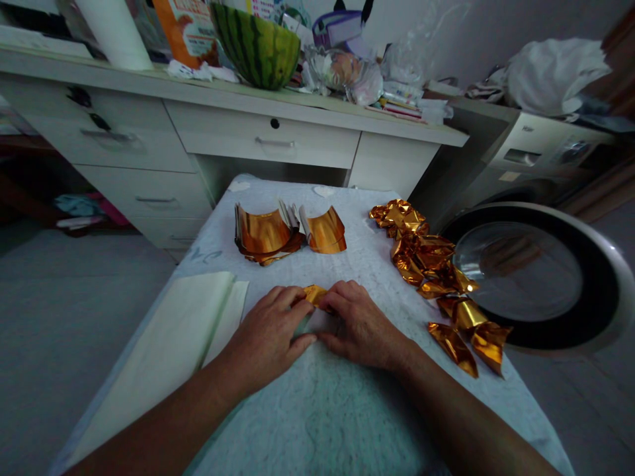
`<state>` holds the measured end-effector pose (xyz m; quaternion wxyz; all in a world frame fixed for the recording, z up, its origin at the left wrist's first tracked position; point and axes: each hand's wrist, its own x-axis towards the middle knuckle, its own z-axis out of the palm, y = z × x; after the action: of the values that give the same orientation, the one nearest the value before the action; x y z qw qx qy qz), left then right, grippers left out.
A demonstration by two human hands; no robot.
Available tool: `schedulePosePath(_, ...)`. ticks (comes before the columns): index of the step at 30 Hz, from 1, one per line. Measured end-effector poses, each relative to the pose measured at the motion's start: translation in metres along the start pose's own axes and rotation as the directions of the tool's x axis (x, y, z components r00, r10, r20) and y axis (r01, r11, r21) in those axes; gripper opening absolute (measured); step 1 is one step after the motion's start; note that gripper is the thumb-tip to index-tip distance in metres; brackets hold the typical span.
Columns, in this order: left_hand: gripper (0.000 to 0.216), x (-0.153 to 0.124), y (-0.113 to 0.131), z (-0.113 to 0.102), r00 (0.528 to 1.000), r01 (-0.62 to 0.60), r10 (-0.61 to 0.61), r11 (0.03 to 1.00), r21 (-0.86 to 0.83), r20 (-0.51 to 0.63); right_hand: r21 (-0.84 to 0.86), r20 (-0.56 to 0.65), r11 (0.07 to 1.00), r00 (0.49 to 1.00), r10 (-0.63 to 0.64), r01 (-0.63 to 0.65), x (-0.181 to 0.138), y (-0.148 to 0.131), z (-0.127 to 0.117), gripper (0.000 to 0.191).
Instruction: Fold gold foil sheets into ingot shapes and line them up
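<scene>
Both my hands meet over the middle of the cloth-covered board. A small piece of gold foil paper (314,295) lies between them, its pale side facing me. My left hand (272,330) pinches its left edge with curled fingers. On the opposite side my right hand (358,322) closes on the foil, the thumb low near the other thumb. Beyond my fingers stand two curled stacks of gold foil sheets (265,233), the smaller stack (326,231) at the right. Several crumpled or folded gold foil pieces (421,254) trail along the right edge.
Folded pale paper sheets (163,344) lie at the left on the patterned cloth (322,410). Behind is a white desk (268,129) with drawers, bearing a cut watermelon (258,49) and clutter. A washing machine's open round door (530,274) juts in close to the right edge.
</scene>
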<state>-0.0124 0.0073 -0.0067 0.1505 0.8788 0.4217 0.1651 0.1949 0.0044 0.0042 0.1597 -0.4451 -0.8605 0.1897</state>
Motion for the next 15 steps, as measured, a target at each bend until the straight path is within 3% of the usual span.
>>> schedulePosePath(4, 0.022, 0.0016, -0.002, 0.0011, 1.0, -0.003, 0.003, 1.0, -0.012, 0.006, 0.011, 0.035, 1.0, 0.999, 0.013, -0.013, -0.0021, -0.0002, -0.0033, 0.046)
schedulePosePath(15, 0.028, 0.0019, -0.0006, 0.0018, 0.999, 0.025, -0.025, 1.0, -0.005, -0.029, 0.037, 0.027, 0.999, 1.0, 0.012, -0.013, -0.0016, -0.0017, -0.0073, 0.03)
